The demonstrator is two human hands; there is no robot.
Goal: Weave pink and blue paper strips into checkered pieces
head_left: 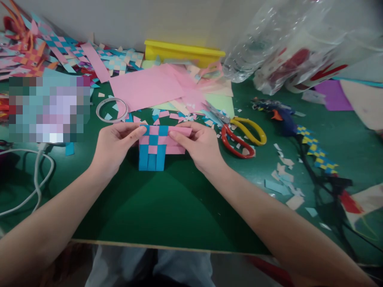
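A small woven paper piece (pixel 153 140) of blue and pink strips is held up over the green table. Its upper part shows a checked weave. Loose blue strip ends hang down, and pink strip ends stick out to the right. My left hand (pixel 115 144) pinches its top left corner between thumb and fingers. Thumb and fingers of my right hand (pixel 203 145) are closed on the pink strips at its right side. The fingertips behind the paper are hidden. Scissors (pixel 229 121) with one red and one yellow handle lie just right of my right hand, blades pointing away.
A tape roll (pixel 98 110) lies beyond my left hand. Pink paper sheets (pixel 146 88), paper scraps (pixel 172 115) and a yellow holder (pixel 184 54) are at the back. Plastic-wrapped cups (pixel 299 59) stand back right. A white cable (pixel 37 175) runs at left; the table's front edge (pixel 167 248) is near me.
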